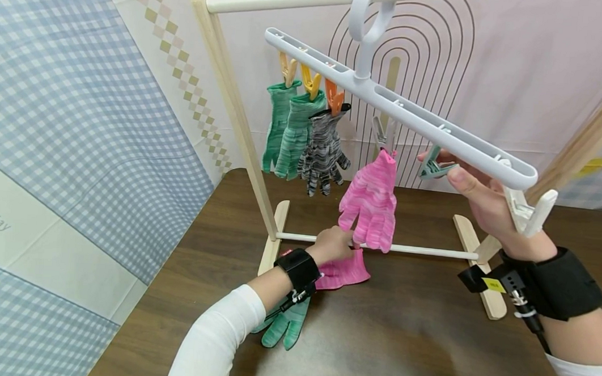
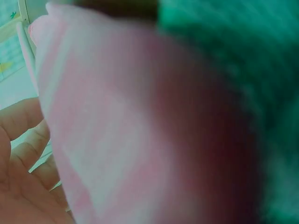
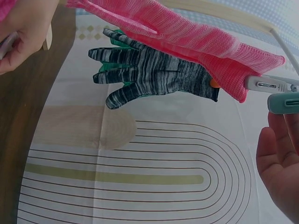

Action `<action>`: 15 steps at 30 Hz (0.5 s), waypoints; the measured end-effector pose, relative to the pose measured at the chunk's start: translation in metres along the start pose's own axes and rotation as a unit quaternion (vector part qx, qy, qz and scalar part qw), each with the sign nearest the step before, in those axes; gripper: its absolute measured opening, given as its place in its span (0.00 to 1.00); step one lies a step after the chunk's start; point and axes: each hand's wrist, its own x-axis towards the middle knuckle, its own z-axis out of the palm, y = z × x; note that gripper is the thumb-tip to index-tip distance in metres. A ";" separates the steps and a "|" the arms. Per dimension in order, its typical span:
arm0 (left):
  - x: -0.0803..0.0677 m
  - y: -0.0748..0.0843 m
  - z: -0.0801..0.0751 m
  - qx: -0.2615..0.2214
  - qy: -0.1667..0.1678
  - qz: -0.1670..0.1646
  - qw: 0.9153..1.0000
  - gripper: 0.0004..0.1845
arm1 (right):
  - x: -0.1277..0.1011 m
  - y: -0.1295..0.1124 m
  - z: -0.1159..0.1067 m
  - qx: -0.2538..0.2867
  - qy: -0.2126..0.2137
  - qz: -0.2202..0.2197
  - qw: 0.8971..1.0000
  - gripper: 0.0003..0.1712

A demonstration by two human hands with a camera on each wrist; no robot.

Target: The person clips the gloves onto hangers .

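Note:
A white clip hanger [image 1: 412,117] hangs from a wooden rack [image 1: 234,105] on a brown table [image 1: 416,336]. Two green gloves [image 1: 286,127], a grey striped glove [image 1: 323,149] and a pink glove [image 1: 374,200] hang from its clips. My right hand [image 1: 450,170] pinches a pale green clip [image 1: 435,168] under the hanger's right half. My left hand [image 1: 335,241] grips a second pink glove [image 1: 348,271] lying on the table by the rack's lower rail. In the left wrist view this pink glove [image 2: 117,130] fills the blurred frame. The right wrist view shows the green clip [image 3: 286,102] beside the hung pink glove [image 3: 201,46].
A loose green glove [image 1: 284,326] lies on the table under my left wrist. An empty white clip [image 1: 526,214] hangs at the hanger's right end. The rack's feet [image 1: 481,265] and lower rail [image 1: 420,250] cross the table. Patterned cloth backdrops stand behind and to the left.

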 end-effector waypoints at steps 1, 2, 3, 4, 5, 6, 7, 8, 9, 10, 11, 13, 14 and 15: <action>0.000 0.000 0.000 -0.002 0.000 0.003 1.000 0.04 | 0.000 0.000 0.000 0.000 0.000 0.000 1.000 0.22; -0.001 0.001 0.000 -0.004 -0.002 0.005 1.000 0.04 | 0.000 0.000 0.000 0.001 0.000 -0.001 1.000 0.21; -0.001 0.001 0.000 -0.005 -0.005 0.007 1.000 0.04 | 0.001 0.000 0.000 0.002 0.000 -0.002 1.000 0.21; -0.001 0.002 0.000 0.002 -0.009 0.011 1.000 0.04 | 0.001 0.000 0.000 0.002 0.001 -0.002 1.000 0.21; -0.002 0.002 0.000 0.011 -0.013 0.014 1.000 0.04 | 0.001 0.000 0.000 0.002 0.001 -0.003 1.000 0.20; -0.002 0.002 0.000 0.019 -0.016 0.016 1.000 0.05 | 0.001 0.000 0.000 0.002 0.000 -0.004 1.000 0.19; -0.002 0.003 0.000 0.031 -0.020 0.019 0.999 0.05 | 0.001 0.000 0.000 0.003 0.000 -0.005 1.000 0.17; -0.002 0.003 0.001 0.042 -0.023 0.022 0.999 0.06 | 0.001 0.000 0.000 0.003 0.000 -0.005 1.000 0.16; -0.003 0.003 0.001 0.053 -0.024 0.025 0.998 0.07 | 0.001 0.000 0.000 0.002 0.002 -0.005 1.000 0.16; -0.003 0.003 0.002 0.064 -0.023 0.028 0.997 0.07 | 0.001 0.000 0.000 0.001 0.002 -0.006 1.000 0.15; -0.003 0.003 0.002 0.067 -0.023 0.030 0.997 0.07 | 0.001 0.000 0.000 0.003 0.003 -0.006 1.000 0.14; -0.004 0.004 0.002 0.069 -0.022 0.032 0.997 0.06 | 0.001 0.000 0.000 0.004 0.002 -0.007 1.000 0.14; -0.004 0.003 0.002 0.066 -0.020 0.034 0.997 0.06 | 0.001 0.000 0.000 0.002 0.002 -0.006 1.000 0.15; -0.004 0.003 0.002 0.064 -0.020 0.035 0.997 0.06 | 0.001 0.000 0.000 0.002 0.001 -0.006 1.000 0.15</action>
